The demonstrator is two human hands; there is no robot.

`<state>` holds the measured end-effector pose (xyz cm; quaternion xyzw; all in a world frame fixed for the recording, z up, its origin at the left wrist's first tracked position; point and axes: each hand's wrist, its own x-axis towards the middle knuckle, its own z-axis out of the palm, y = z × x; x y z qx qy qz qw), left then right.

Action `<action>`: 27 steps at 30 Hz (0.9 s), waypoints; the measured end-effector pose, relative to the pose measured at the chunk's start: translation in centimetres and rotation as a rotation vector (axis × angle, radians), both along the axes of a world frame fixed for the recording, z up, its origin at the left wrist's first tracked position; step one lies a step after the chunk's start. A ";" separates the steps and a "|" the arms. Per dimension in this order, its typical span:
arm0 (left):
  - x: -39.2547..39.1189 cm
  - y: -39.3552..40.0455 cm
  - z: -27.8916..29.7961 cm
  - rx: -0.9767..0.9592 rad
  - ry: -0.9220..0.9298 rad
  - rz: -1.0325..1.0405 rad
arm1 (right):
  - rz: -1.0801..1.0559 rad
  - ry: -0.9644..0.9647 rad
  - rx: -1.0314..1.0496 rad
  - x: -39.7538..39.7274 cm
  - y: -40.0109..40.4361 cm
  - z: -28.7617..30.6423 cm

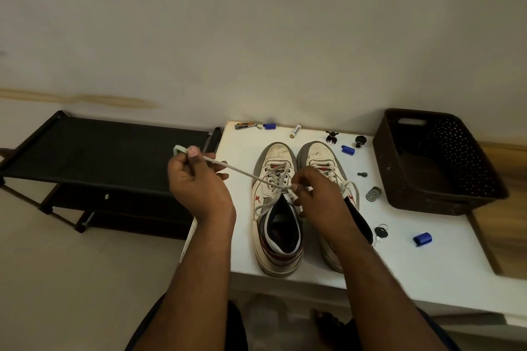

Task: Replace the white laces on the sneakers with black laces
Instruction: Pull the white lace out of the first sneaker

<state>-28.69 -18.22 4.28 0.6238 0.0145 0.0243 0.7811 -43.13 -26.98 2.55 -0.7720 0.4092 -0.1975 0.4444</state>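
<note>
A person's left hand (196, 179), raised beyond the left edge of a white tabletop (427, 265), pinches one end of a white lace (242, 172) between thumb and curled fingers, drawing it taut on a slant toward the left sneaker (278, 259). The right hand (316, 188) rests over the tongue area between the two shoes, its fingertips closed on the lace where it crosses the upper eyelets of the left sneaker. The hands are apart, joined only by the stretched lace. The left sneaker, white with grey toe and a red mark on its side, stands upright with its toe pointing away from the person, touching or just beside the right sneaker (320, 155), whose rear half is hidden by the right forearm. Around the pair lie small items: a nail clipper (246, 125) and a battery (295, 131) near the far edge, blue caps (422, 238) scattered to the right, a key (380, 232) just beside the right sneaker's heel. A dark perforated basket (436, 162) sits at the right end of the tabletop. To the left stands a black shoe rack (99, 148) against a pale wall.
</note>
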 end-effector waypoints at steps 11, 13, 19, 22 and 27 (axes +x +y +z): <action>-0.7 -0.7 -0.9 0.044 0.185 -0.176 | -0.272 -0.259 0.388 3.5 -0.1 1.4; -0.1 -0.2 -0.4 -0.003 0.191 -0.085 | -0.323 -0.338 0.372 2.8 -0.5 2.1; 2.6 2.6 1.0 -0.354 0.191 0.246 | -0.630 -0.766 0.255 -2.5 -4.2 5.5; 1.8 3.0 0.6 -0.166 0.357 0.218 | -0.526 -0.293 0.144 -4.8 -4.9 4.4; -4.2 2.3 1.0 0.200 -0.018 -0.140 | -0.308 0.164 -0.204 -3.3 -0.5 4.8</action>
